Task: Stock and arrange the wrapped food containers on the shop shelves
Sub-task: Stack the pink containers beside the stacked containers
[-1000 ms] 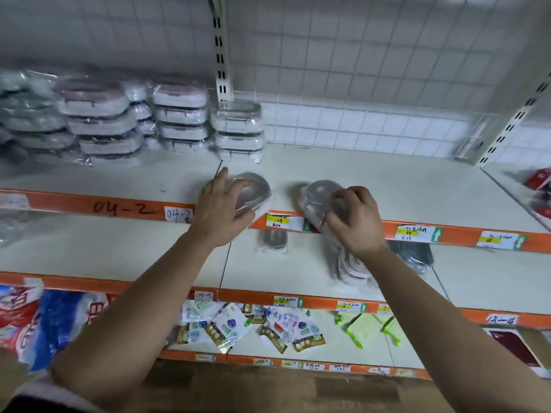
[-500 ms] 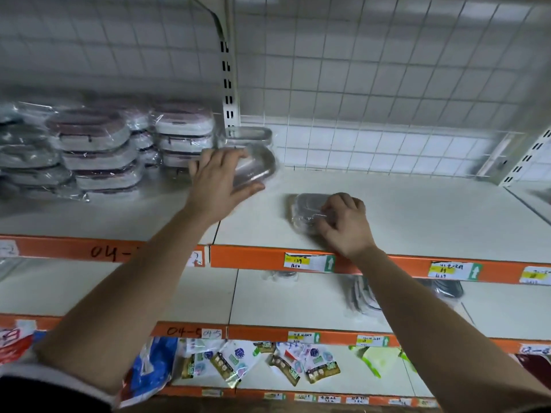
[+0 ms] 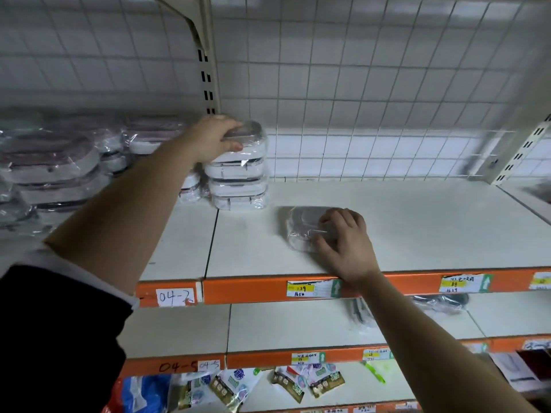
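Atop stack (image 3: pixel 237 186): wrapped container (image 3: pixel 252 138), L hand (image 3: pixel 213 138)

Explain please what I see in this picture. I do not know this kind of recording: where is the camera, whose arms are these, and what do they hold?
There is no machine here: the arms belong to a person stocking a shop shelf. The picture comes from a camera worn on the person's head, looking forward and down. The left hand grips the top container of a stack at the back of the shelf. The right hand holds a single container, wrapped in clear film and lying flat nearer the front edge. More wrapped containers are piled to the left, and small packets lie on a lower shelf.
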Demonstrator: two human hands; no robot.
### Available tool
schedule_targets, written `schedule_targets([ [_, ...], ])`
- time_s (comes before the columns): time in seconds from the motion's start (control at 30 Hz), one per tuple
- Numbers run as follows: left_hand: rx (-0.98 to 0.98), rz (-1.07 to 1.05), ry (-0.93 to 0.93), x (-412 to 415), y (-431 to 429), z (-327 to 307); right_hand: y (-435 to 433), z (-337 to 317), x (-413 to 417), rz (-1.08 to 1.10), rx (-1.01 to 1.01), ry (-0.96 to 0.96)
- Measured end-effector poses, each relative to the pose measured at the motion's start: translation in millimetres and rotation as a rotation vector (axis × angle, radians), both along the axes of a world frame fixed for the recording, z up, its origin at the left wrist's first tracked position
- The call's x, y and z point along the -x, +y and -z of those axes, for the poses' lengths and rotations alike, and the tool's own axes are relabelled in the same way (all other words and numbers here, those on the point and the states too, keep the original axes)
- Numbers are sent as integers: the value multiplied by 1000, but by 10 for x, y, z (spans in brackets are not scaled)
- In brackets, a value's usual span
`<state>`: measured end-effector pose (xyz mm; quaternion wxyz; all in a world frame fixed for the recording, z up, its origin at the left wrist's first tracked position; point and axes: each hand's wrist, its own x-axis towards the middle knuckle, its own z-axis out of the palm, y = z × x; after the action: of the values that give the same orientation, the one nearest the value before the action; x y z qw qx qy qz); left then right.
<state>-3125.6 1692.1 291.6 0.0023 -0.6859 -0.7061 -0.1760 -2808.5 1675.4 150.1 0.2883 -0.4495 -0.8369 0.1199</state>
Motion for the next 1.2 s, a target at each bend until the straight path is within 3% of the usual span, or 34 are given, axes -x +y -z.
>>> schedule_targets([
  [0.17, -95, 24, -57, -8, 74, 87, -15, -3, 4, -11, -22, 23],
  [0.37, -275, -134, 203, -208, -27, 259, -27, 10, -12, 3, 42, 104],
  [0.67, -468, -103, 117, -497, -734, 813, 8, 49, -19, 41, 81, 119],
  [1.03, -243, -173, 61, -678, -1379, 1481, -46, -6, -27, -56, 73, 119],
  [1.2, -274, -186, 29, -728, -1383, 1458, -98, -135, 64, -101, -91, 307],
])
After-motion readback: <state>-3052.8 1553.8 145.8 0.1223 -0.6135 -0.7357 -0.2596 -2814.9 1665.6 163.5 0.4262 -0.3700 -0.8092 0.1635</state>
